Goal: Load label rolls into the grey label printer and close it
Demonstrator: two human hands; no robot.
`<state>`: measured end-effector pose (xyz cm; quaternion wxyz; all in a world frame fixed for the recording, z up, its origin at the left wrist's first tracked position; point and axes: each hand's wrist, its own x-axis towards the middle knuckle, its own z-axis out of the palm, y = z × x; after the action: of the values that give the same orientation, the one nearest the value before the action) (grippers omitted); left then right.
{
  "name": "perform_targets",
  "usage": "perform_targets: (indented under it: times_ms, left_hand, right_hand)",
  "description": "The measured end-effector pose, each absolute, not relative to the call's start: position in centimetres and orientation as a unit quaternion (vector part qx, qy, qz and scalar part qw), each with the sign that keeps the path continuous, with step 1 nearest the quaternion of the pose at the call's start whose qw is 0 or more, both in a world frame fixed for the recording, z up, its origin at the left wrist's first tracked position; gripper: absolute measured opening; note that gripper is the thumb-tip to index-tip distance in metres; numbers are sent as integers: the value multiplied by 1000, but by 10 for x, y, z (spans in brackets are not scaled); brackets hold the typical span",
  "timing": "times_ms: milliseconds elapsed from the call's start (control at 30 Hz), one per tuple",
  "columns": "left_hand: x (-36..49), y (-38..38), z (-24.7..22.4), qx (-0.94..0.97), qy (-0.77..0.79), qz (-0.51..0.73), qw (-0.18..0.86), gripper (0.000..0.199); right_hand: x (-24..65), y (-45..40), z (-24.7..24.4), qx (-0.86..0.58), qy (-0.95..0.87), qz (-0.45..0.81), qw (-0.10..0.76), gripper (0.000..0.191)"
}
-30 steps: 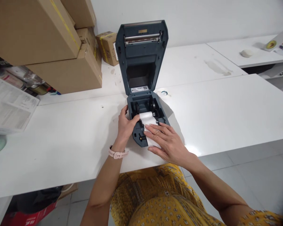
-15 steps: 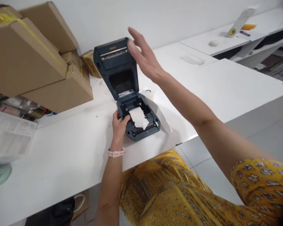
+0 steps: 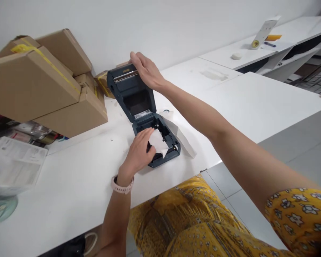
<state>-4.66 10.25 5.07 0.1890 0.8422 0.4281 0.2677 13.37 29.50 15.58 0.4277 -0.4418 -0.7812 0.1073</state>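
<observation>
A dark blue label printer (image 3: 166,157) sits on the white table with its lid (image 3: 135,89) raised. Inside it lies a roll of white paper (image 3: 158,141) with a torn loose end towards me. My left hand (image 3: 141,151) reaches over the printer's left side, its fingers and thumb curled about the left part of the paper; the fingertips are partly hidden. Up at the lid's top edge, my right hand (image 3: 147,69) is closed on the right corner, thumb over the edge. A strip of white backing paper (image 3: 183,141) runs out along the printer's right side.
Cardboard boxes (image 3: 56,89) are stacked at the left against the wall. In front of them lies a printed plastic packet (image 3: 18,160), with a green round item (image 3: 2,208) nearer me. A tape roll (image 3: 255,44) and a white round object (image 3: 236,56) stand far right.
My left hand has moved from the printer's left side onto the paper inside. My right hand, earlier with raised fingers at the lid's corner, now grips its top edge.
</observation>
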Motion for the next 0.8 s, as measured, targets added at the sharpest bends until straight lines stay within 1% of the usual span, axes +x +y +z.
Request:
perform_targets:
  times_ms: [100, 133, 167, 200, 300, 333, 467, 667, 800]
  left_hand:
    - [-45, 83, 47, 882, 383, 219, 169, 64]
    - [-42, 76, 43, 886, 376, 216, 164, 68]
    - [-39, 68, 37, 883, 383, 222, 156, 66]
    - [-36, 62, 31, 877, 391, 239, 142, 57]
    - [-22, 51, 12, 856, 403, 307, 105, 21]
    - [-18, 49, 8, 848, 403, 329, 98, 16]
    - [-5, 45, 7, 815, 411, 401, 80, 22]
    - [-1, 25, 25, 797, 400, 446, 70, 22]
    - [1, 13, 26, 796, 383, 462, 81, 22]
  right_hand:
    - [132, 298, 155, -445, -751, 107, 477, 68]
    - [131, 298, 154, -445, -750, 103, 478, 66]
    - [131, 299, 153, -444, -751, 100, 478, 65]
    - [131, 298, 152, -440, -752, 99, 481, 65]
    - [131, 295, 150, -423, -745, 106, 504, 68]
    - [132, 294, 150, -419, -744, 110, 509, 68]
    - [133, 289, 148, -412, -747, 113, 510, 66]
    - [134, 285, 146, -415, -757, 87, 498, 74]
    - [135, 284, 144, -397, -759, 90, 508, 67]
